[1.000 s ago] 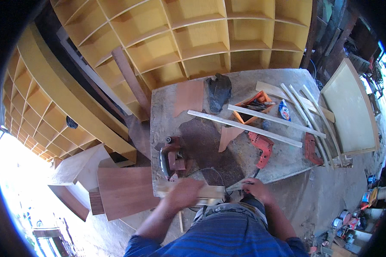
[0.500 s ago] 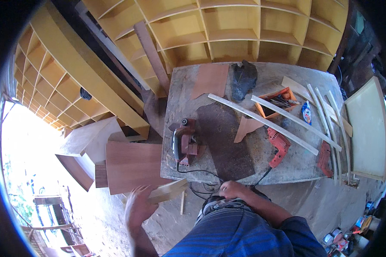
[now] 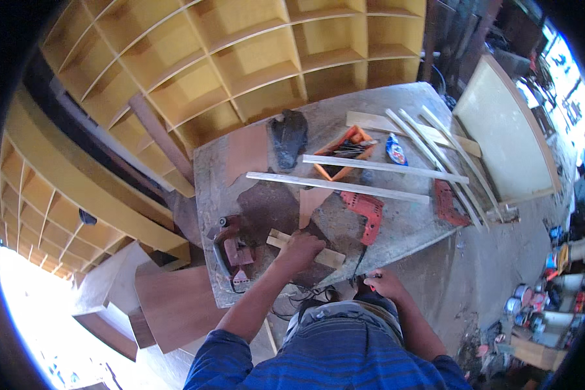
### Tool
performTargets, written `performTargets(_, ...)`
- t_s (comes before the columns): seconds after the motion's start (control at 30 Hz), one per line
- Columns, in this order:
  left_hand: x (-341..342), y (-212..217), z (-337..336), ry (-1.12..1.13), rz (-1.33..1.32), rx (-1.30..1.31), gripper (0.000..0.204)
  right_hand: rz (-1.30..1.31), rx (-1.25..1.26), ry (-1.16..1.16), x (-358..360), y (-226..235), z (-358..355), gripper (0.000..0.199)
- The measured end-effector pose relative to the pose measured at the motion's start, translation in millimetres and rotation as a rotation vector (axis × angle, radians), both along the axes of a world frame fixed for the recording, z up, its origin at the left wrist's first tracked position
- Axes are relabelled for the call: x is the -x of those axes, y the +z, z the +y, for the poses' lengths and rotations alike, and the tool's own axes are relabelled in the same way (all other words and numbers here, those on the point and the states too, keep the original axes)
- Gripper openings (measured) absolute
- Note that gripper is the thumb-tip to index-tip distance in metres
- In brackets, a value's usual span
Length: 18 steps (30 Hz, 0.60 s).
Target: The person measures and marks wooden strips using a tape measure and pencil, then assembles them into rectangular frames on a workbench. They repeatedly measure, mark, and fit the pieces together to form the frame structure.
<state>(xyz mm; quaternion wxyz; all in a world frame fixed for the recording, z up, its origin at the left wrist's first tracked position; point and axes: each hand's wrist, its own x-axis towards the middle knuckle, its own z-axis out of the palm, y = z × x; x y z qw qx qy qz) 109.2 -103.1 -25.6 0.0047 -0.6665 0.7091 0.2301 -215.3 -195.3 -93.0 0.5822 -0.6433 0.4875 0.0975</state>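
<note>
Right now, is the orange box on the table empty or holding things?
Holding things: a jumble of small items shows inside the open orange box. A pale strip hides part; how full, I cannot tell.

I note a worn grey worktable (image 3: 403, 229). Left of the left hand's (image 3: 300, 251) fingers lies a corded electric planer (image 3: 242, 252); right, a red drill (image 3: 365, 211); beyond, a dark brown sheet (image 3: 266, 203) and an orange tool tray (image 3: 327, 172).

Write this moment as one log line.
Left hand: gripping short wood strip | Right hand: near table, grip unclear | On table: red drill, power planer, orange box
</note>
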Motion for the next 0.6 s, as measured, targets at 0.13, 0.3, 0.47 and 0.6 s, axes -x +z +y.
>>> performTargets(0.13, 1.9, 3.8, -7.0, -0.046, -0.116, 0.035, 0.060, -0.098, 0.075, -0.159, 20.3, -14.4, 18.6, 0.033)
performTargets(0.3, 3.8, 11.5, 10.3, -0.039, -0.114, 0.088, 0.085, -0.195, -0.114, -0.239, 11.7, 7.2, 16.3, 0.044)
performTargets(0.47, 6.5, 21.9, 20.0, 0.006, -0.099, 0.123, 0.095, -0.296, -0.122, -0.206, -14.3, 58.0, 2.3, 0.042)
performTargets(0.6, 9.0, 22.3, 14.9, 0.019, -0.098, 0.067, 0.100, -0.328, -0.033, -0.207, -26.9, 59.2, -3.6, 0.036)
